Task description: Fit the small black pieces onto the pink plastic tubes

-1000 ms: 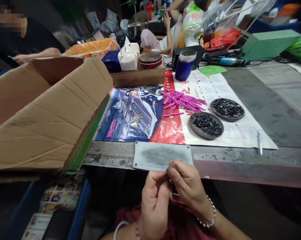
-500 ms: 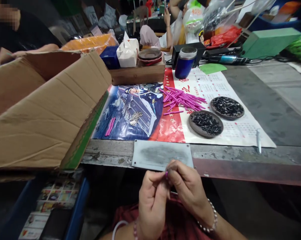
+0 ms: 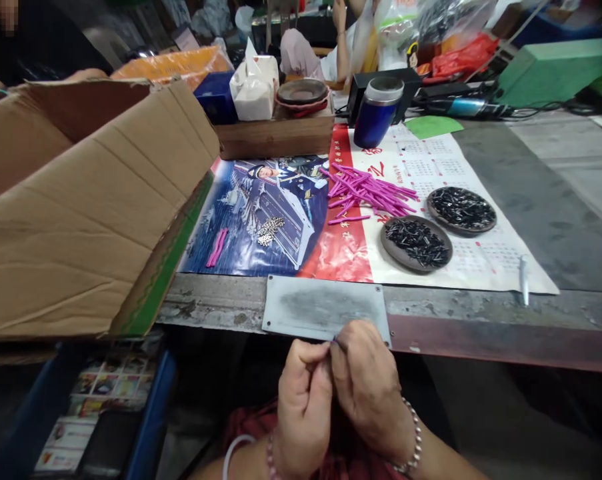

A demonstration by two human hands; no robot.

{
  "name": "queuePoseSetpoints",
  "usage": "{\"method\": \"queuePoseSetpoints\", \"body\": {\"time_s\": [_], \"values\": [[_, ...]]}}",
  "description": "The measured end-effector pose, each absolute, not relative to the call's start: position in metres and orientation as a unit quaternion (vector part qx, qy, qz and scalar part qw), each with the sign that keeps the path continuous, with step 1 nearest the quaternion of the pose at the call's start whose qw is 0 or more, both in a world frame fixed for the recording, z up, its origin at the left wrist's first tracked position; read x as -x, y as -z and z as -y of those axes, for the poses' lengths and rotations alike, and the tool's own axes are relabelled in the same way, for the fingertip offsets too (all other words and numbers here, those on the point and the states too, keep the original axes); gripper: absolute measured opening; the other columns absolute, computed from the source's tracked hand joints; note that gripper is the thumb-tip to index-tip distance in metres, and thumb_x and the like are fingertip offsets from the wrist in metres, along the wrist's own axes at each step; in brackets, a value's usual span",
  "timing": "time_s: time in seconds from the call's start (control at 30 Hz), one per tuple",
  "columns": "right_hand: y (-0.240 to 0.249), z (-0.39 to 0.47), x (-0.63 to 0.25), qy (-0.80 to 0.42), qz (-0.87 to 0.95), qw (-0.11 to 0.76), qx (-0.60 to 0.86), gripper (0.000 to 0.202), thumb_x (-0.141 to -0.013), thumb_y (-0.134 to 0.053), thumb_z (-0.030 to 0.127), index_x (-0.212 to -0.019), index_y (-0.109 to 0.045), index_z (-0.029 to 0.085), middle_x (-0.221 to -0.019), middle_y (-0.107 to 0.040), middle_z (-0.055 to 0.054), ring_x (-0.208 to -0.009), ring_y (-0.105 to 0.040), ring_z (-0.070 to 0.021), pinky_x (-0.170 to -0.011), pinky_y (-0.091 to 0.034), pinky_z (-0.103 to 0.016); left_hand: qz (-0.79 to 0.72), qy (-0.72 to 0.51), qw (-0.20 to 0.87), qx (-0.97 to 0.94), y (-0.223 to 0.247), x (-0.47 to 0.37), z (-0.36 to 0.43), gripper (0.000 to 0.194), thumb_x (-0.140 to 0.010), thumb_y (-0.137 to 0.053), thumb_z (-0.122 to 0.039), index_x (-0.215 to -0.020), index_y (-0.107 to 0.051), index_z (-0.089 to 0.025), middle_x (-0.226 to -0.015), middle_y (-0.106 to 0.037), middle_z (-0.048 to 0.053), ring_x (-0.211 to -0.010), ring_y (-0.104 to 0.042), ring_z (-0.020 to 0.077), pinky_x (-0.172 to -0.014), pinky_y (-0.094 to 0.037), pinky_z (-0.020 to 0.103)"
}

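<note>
Both hands are closed and meet fingertip to fingertip below the table's front edge. My left hand (image 3: 305,393) pinches with thumb and bent forefinger. My right hand (image 3: 368,387) pinches at the same spot, its knuckles turned up. Between their fingertips shows a tiny bit of a magenta piece (image 3: 335,340); the rest of it is hidden. Its colour is like that of the thin magenta sticks (image 3: 373,191) heaped on the calendar sheet. Just beyond my hands lies a grey metal plate (image 3: 325,307) with a dark worn patch, fixed at the table edge.
Two round dishes, a near one (image 3: 387,252) and a far one (image 3: 491,223), hold small black pieces. Small silvery beads (image 3: 271,231) and a few magenta sticks (image 3: 217,247) lie left. A cardboard box (image 3: 81,227) fills the left side; a blue cup (image 3: 378,120) stands behind. People sit beyond.
My right hand has rolled over the fingertips, so its back faces up and less of the magenta piece shows. My left hand keeps its pinch. The view has shifted slightly.
</note>
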State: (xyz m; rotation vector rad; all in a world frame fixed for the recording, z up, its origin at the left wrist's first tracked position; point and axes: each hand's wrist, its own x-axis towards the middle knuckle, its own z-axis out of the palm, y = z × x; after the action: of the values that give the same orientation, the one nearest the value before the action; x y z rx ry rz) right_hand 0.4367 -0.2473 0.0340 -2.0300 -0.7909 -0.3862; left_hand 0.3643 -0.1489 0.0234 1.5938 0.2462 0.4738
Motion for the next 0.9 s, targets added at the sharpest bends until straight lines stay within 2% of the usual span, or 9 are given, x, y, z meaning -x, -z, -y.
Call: {"method": "queuePoseSetpoints", "body": {"time_s": [0.1,0.17,0.3,0.43,0.67,0.9], "values": [[-0.036,0.261,-0.443,-0.067,0.281,0.572,0.767,0.032,-0.105,-0.037,0.022,-0.074,-0.048,0.021,-0.065,-0.049,0.001,-0.057,-0.049,-0.0134,-0.052,-0.042,-0.025,-0.066,-0.146,0.651,-0.742,-0.026,-0.364,0.143,0.018,-0.1,-0.051,-0.016,-0.11,-0.062,-0.026,-0.085,-0.066,0.0,-0.071,-0.065,0.0124,-0.067,-0.053,0.02],[-0.038,0.272,-0.448,-0.15,0.256,0.628,0.72,0.037,-0.107,-0.035,0.03,-0.077,-0.053,0.021,-0.068,-0.054,0.0,-0.06,-0.054,-0.0132,-0.055,-0.046,-0.023,-0.025,-0.104,0.611,-0.785,-0.031,-0.365,0.136,0.024,-0.1,-0.05,-0.013,-0.118,-0.058,-0.026,-0.087,-0.07,0.0,-0.07,-0.067,0.0126,-0.065,-0.052,0.021],[-0.043,0.282,-0.453,-0.101,0.254,0.626,0.73,0.022,-0.103,-0.047,0.03,-0.087,-0.06,0.021,-0.078,-0.061,-0.001,-0.07,-0.06,-0.014,-0.063,-0.049,-0.021,0.036,-0.116,0.468,-0.875,-0.045,-0.368,0.122,0.026,-0.099,-0.052,-0.01,-0.122,-0.055,-0.021,-0.095,-0.076,0.005,-0.08,-0.074,0.0176,-0.074,-0.055,0.025],[-0.046,0.278,-0.452,-0.102,0.284,0.594,0.746,0.017,-0.099,-0.052,0.02,-0.082,-0.055,0.021,-0.076,-0.058,0.0,-0.066,-0.056,-0.0124,-0.061,-0.047,-0.021,0.062,-0.129,0.395,-0.907,-0.053,-0.366,0.116,0.021,-0.098,-0.053,-0.01,-0.118,-0.056,-0.016,-0.091,-0.076,0.008,-0.079,-0.075,0.0203,-0.073,-0.057,0.029],[-0.045,0.273,-0.453,-0.055,0.348,0.539,0.765,0.017,-0.097,-0.051,0.013,-0.082,-0.052,0.021,-0.073,-0.055,0.001,-0.064,-0.054,-0.0107,-0.06,-0.046,-0.02,0.073,-0.128,0.377,-0.914,-0.054,-0.364,0.114,0.019,-0.098,-0.051,-0.009,-0.115,-0.056,-0.015,-0.089,-0.077,0.009,-0.075,-0.075,0.0212,-0.069,-0.058,0.03],[-0.043,0.269,-0.452,-0.054,0.351,0.518,0.778,0.019,-0.099,-0.048,0.012,-0.082,-0.048,0.022,-0.073,-0.052,0.001,-0.063,-0.052,-0.0105,-0.06,-0.044,-0.021,0.083,-0.151,0.383,-0.908,-0.052,-0.368,0.111,0.018,-0.099,-0.047,-0.009,-0.112,-0.057,-0.015,-0.084,-0.075,0.008,-0.068,-0.073,0.0198,-0.065,-0.057,0.029]]}}
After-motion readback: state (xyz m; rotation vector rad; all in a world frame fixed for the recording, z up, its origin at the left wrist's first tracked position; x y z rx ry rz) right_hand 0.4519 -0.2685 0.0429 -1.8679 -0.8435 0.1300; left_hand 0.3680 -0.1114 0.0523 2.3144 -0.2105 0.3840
